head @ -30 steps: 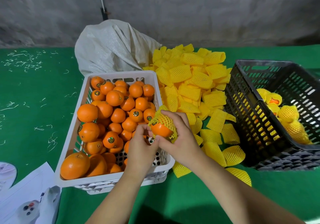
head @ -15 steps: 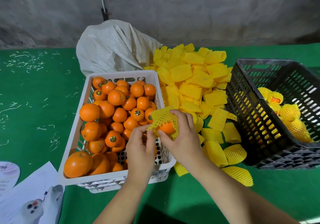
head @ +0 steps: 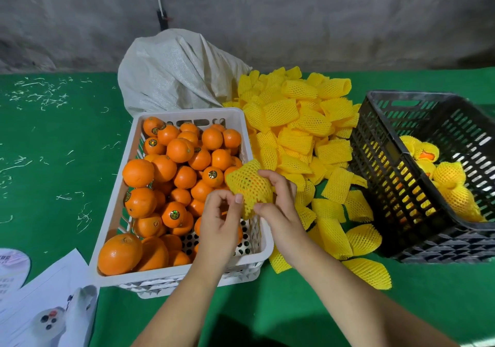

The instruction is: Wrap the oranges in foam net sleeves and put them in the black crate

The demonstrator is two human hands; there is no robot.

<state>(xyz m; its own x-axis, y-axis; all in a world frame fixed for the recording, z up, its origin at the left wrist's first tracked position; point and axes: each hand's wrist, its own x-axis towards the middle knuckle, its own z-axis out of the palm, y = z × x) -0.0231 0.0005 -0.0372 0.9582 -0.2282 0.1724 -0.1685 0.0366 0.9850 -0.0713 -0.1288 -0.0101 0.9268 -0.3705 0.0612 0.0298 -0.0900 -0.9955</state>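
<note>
From the head view, both hands work over the right rim of the white crate (head: pixel 171 279) of bare oranges (head: pixel 171 169): the right hand (head: pixel 278 207) grasps the netted orange (head: pixel 249 183), fingers curled over its top. At its 7 o'clock the left hand (head: pixel 222 220) seems to pinch the sleeve's lower edge, though that contact is hard to read. Loose foam net sleeves (head: pixel 300 132) are heaped at the crate's 2 o'clock, and the black crate (head: pixel 396 175) at 3 o'clock holds wrapped oranges (head: pixel 450 175).

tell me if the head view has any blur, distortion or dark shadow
Head view: sharp overall; wide-angle bending curves the table edge and tilts the black crate; even soft light, one dark shadow beneath the forearms at the bottom; slight softness on the left hand fingertips.
</note>
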